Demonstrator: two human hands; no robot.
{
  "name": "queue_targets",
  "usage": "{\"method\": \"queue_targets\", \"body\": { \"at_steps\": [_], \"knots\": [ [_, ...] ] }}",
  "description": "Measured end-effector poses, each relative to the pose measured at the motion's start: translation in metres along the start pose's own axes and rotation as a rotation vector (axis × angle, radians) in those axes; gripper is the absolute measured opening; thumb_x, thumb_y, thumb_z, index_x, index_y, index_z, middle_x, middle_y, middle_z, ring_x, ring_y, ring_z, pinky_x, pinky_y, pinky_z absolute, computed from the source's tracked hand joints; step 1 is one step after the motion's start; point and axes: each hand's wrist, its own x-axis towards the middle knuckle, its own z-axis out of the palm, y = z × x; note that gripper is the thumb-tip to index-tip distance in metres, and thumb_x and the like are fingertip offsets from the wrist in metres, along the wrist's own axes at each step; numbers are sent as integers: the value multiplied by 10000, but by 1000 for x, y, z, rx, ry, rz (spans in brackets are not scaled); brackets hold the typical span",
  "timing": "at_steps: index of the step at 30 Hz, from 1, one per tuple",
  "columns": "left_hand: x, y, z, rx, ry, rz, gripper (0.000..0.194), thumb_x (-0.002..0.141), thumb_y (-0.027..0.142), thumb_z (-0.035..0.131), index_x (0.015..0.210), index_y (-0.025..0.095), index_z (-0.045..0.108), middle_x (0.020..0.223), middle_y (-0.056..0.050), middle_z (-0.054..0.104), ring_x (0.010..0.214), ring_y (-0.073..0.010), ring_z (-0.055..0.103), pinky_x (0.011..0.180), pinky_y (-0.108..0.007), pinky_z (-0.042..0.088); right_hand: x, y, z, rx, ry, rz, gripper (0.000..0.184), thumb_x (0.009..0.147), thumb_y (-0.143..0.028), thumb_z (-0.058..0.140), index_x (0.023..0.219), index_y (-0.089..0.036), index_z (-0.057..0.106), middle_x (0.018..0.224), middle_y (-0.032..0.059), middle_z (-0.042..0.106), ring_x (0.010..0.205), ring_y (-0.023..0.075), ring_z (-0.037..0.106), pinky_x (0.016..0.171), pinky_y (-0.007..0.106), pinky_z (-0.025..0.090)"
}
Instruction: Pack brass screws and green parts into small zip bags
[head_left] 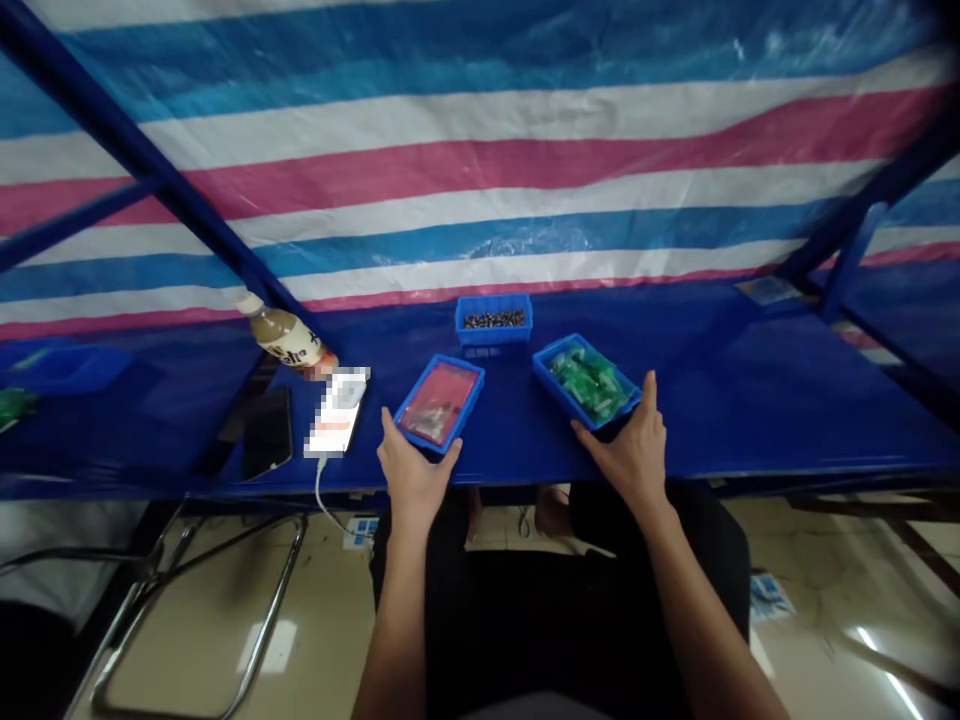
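Note:
My left hand (412, 470) grips the near end of a small blue plastic bin (469, 400), thumb and fingers spread around its corners. Inside lie a flat pink-red layer (446, 385) and some clear or silvery small pieces (429, 420) near the front. On the other side, my right hand (636, 450) holds the near end of a second blue bin (551, 385) in the same way. Green plastic-looking packets (589, 380) fill that one. Both bins rest angled on the blue tabletop (502, 440). Behind and between them stands a third blue bin (493, 305) with many small metallic parts (495, 320).
To the left are a drink bottle (289, 335), a lit phone (337, 415) on a white cable (321, 490), and a dark phone-like slab (267, 435). A flat clear item (769, 290) lies far right. Blue frame bars (142, 160) and a striped sheet (525, 160) stand behind. A chair (262, 640) is lower left.

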Motion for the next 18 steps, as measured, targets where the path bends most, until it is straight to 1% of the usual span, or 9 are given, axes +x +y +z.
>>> {"method": "queue_targets", "body": {
  "at_steps": [2,5,7,9,10,12,15,16,18],
  "knots": [
    [-1,0,-1,-11,4,-26,1196,671,531,762,1527,89,53,1385,-243,403,1286,-405,388,1051,-574,362,-5,-4,0,-7,13,45,1146,745,-620,638,1543,-108,-5,1460,239,375,1160,396,485,941,525,398],
    [-1,-4,-3,-71,-14,-116,1251,638,535,788,1525,89,28,1306,-239,442,1259,-386,427,1004,-548,422,-7,-8,-1,8,24,90,1179,721,-632,653,1543,-110,-12,1447,243,395,1162,397,493,944,527,392],
    [0,-8,-4,-122,-36,-146,1234,614,527,807,1518,117,75,1290,-223,439,1248,-374,443,974,-534,450,-6,-8,-1,22,18,125,1231,692,-647,671,1541,-107,-37,1444,242,402,1190,401,486,963,528,377],
    [2,-14,-5,-186,-48,-129,1158,598,503,823,1489,160,169,1295,-194,428,1238,-355,457,970,-524,456,-4,-8,-1,48,3,182,1302,645,-678,690,1534,-90,-58,1402,245,450,1209,404,484,978,534,362],
    [3,-16,-6,-225,-54,-110,1108,595,486,828,1465,179,214,1295,-177,425,1231,-341,467,974,-513,457,-3,-7,-1,65,-2,209,1321,623,-694,695,1533,-84,-43,1383,247,468,1219,405,481,986,537,353],
    [4,-18,-7,-300,-66,-73,1007,598,455,830,1406,198,286,1288,-147,428,1202,-305,494,975,-479,464,-1,-4,0,95,-2,237,1285,598,-703,700,1527,-94,55,1382,245,470,1241,401,466,1001,540,336],
    [4,-14,-10,-341,-61,-75,914,599,430,827,1336,195,341,1245,-117,459,1098,-257,551,931,-438,496,0,-2,0,126,13,231,1106,590,-662,720,1454,-133,276,1370,217,482,1224,393,477,1006,536,334],
    [3,-12,-11,-329,-45,-87,905,594,426,829,1326,194,349,1225,-109,470,1055,-247,566,906,-431,509,0,-1,0,136,24,227,1063,586,-647,729,1425,-140,320,1339,206,505,1201,391,491,999,536,343],
    [1,-7,-15,-275,-4,-85,898,587,422,829,1320,198,360,1196,-99,484,1013,-244,574,877,-432,522,-3,-2,-1,164,67,204,1020,583,-617,746,1393,-135,357,1275,194,534,1171,386,500,981,529,368]
  ]
}}
